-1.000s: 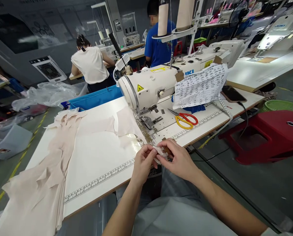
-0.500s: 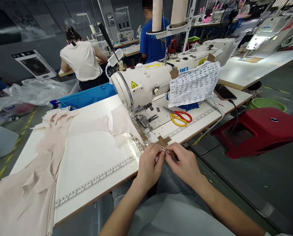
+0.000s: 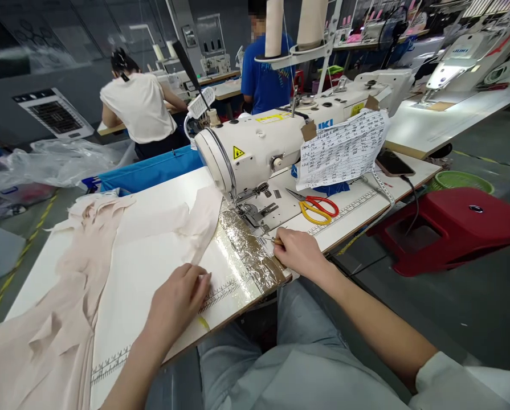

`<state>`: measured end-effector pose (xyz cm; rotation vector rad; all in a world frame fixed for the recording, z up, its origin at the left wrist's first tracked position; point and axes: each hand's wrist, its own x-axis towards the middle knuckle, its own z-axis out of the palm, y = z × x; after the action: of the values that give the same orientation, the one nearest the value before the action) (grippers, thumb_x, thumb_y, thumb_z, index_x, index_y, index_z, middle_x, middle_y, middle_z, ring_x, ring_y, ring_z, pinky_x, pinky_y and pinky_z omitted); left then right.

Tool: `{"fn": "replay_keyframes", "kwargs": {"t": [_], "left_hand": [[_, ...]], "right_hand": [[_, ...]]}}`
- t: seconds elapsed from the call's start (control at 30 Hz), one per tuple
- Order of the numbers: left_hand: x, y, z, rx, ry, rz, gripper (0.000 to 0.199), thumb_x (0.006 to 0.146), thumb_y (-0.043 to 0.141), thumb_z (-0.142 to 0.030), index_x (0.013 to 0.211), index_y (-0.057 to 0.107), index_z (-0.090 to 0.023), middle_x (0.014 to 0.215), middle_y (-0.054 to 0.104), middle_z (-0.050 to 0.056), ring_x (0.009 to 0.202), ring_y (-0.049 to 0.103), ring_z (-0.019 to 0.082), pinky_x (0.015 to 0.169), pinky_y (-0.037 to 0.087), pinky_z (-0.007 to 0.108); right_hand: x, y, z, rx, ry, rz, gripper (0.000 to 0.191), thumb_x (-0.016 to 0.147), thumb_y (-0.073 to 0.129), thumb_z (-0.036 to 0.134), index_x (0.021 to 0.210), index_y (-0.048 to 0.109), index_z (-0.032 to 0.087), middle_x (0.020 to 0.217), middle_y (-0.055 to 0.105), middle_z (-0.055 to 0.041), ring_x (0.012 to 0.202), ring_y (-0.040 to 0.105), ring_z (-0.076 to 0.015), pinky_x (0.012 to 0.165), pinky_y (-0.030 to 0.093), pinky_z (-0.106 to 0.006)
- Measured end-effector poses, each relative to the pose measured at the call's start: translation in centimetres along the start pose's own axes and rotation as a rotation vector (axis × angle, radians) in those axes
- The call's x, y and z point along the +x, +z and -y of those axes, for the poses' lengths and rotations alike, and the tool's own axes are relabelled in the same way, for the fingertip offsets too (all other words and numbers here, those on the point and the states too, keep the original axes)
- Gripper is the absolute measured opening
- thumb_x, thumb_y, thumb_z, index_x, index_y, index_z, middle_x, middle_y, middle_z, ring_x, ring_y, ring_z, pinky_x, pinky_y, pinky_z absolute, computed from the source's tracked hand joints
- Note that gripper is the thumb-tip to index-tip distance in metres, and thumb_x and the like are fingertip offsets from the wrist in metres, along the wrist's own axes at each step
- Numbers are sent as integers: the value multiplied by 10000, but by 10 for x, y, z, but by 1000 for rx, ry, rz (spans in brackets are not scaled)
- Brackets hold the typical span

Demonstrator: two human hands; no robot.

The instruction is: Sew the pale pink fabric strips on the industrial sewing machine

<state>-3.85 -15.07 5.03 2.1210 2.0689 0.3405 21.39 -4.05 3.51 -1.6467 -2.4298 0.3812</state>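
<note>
On the white table, my left hand (image 3: 180, 299) has its fingers closed on the near end of a pale pink fabric piece (image 3: 205, 216). That piece stretches away toward the sewing machine (image 3: 255, 139). My right hand (image 3: 300, 250) grips an awl (image 3: 277, 241) with a brown handle, its thin metal tip pointing left, just in front of the needle area. Scissors (image 3: 317, 208) with one red and one yellow handle lie behind my right hand. Beneath and between the hands, shiny brown tape (image 3: 255, 250) covers the table's surface.
More pale pink fabric (image 3: 62, 296) drapes over the table's left side. A handwritten sheet (image 3: 344, 151) leans on the machine, near a phone (image 3: 395, 162). To the right stand a red stool (image 3: 464, 222) and a green basket (image 3: 464, 181). Two people work beyond the table.
My hands were together at the table edge, both at the small tool. The left has moved left to the fabric, whose near end has shifted left; the right has moved slightly up with the awl.
</note>
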Motion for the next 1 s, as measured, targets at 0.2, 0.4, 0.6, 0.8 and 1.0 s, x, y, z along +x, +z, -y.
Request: {"fn": "replay_keyframes", "kwargs": {"t": [0.2,0.4,0.6,0.8,1.0], "left_hand": [[6,-3,1,10,230,-71,372,991,319,-400,954,629,-199,977,648,80,836,629,193,632,502,290],[33,12,-21,-11,461,-62,302,984,356,-284,1120,600,-168,963,631,91,875,611,222,718,519,344],[63,28,-41,58,451,54,357,955,377,-210,1264,533,-125,984,604,116,870,601,242,734,519,361],[84,43,-56,119,373,70,376,961,358,-233,1260,541,-100,964,601,132,864,614,253,670,500,332],[88,50,-55,120,325,50,361,981,354,-255,1244,552,-107,1005,612,119,908,631,240,700,505,327]], "right_hand": [[16,-6,9,-28,-26,90,127,845,495,152,771,590,193,747,663,-68,678,586,-204,508,242,-281],[26,-7,12,-18,-35,97,122,818,519,152,734,591,204,725,659,-37,673,571,-180,527,256,-268],[41,-7,19,-44,-1,56,113,834,519,205,783,620,211,804,703,-46,760,610,-206,532,243,-276],[53,-5,27,-81,14,61,98,816,550,216,806,647,208,866,737,-63,814,644,-232,548,265,-287],[51,2,30,-111,42,16,132,847,514,214,852,646,205,865,742,-54,802,655,-223,555,271,-293]]}}
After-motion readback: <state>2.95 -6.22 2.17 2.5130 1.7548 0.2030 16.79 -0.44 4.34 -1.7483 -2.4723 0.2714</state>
